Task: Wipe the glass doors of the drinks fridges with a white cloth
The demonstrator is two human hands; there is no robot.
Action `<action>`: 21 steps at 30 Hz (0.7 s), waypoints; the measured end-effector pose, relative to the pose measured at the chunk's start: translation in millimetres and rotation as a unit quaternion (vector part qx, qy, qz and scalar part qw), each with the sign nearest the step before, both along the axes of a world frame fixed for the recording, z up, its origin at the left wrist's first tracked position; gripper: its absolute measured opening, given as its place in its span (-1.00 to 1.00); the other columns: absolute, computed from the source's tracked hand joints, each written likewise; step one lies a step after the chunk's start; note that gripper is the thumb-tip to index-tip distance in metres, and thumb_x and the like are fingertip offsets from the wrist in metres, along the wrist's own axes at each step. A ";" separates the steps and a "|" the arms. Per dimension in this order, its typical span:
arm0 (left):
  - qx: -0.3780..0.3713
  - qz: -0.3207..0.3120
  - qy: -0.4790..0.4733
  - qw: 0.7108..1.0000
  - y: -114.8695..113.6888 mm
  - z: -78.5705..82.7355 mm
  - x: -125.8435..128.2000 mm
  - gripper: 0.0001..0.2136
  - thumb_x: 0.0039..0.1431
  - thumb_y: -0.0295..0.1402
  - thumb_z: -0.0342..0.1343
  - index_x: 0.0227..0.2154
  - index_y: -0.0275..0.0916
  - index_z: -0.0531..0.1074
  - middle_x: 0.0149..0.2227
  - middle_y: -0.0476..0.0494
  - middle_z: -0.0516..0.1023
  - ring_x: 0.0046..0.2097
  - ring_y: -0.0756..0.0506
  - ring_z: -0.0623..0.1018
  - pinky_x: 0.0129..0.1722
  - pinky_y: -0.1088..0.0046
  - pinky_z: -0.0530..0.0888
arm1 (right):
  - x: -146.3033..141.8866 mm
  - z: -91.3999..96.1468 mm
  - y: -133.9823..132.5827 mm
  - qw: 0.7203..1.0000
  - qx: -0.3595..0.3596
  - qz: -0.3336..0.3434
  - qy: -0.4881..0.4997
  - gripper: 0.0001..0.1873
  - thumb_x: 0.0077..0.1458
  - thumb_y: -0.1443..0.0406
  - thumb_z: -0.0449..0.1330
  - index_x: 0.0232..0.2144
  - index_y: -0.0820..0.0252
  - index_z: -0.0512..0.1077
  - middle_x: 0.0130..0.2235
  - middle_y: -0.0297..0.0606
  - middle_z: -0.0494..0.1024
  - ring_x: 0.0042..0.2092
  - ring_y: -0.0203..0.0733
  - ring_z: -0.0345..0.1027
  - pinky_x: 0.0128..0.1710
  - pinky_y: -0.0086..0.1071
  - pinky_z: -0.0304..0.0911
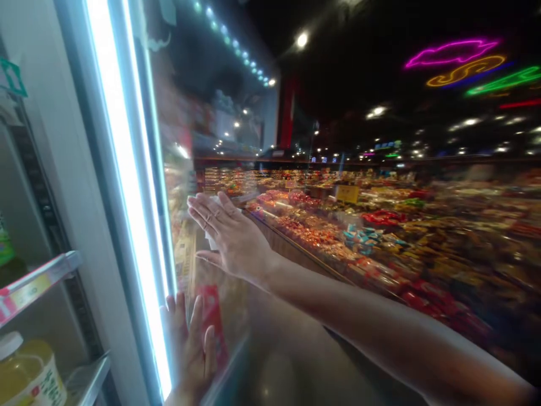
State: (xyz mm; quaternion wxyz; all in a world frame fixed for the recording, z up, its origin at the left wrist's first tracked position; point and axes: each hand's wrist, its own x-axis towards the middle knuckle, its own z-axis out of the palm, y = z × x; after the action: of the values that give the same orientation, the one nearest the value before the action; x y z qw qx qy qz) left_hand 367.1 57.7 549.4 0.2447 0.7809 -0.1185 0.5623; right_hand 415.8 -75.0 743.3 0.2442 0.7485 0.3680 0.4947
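My right hand (230, 237) reaches in from the lower right and lies flat against a glass door (270, 344), fingers outstretched. Under its palm and fingers is a white cloth (211, 239), mostly covered; whether it is cloth or paper I cannot tell. Lower down, my left hand (192, 344) has its fingers apart and pointing up. It is by the door's edge, next to the bright light strip (127, 169), and seems to hold nothing. A red label (214, 321) shows on or through the glass just behind it.
At the left, cooler shelves (40, 285) with price tags hold a bottle of yellow drink (31, 366). Beyond the door, a long display of wrapped goods (313, 220) stretches right, blurred. A yellow sign (347, 194) stands among them. Neon lights (465, 62) hang overhead.
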 end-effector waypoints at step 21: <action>0.043 -0.048 -0.016 0.998 -35.5 16.3 18.9 -0.17 0.27 -0.49 0.03 0.45 0.22 -0.24 0.53 0.06 -0.34 0.52 -0.31 -0.21 0.46 -0.20 -0.16 | -67.2 -105.1 -204.6 0.960 0.249 -0.117 -0.051 -0.16 0.35 0.04 0.06 0.49 0.17 -0.16 0.52 -0.22 -0.24 0.53 0.08 -0.44 0.49 0.15 -0.41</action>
State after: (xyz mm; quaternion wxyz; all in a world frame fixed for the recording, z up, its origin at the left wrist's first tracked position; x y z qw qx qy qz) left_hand 386.0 22.2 565.7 0.2361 0.7749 -0.1839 0.5568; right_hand 348.5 -279.6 638.2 0.1248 0.7972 0.1304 0.5761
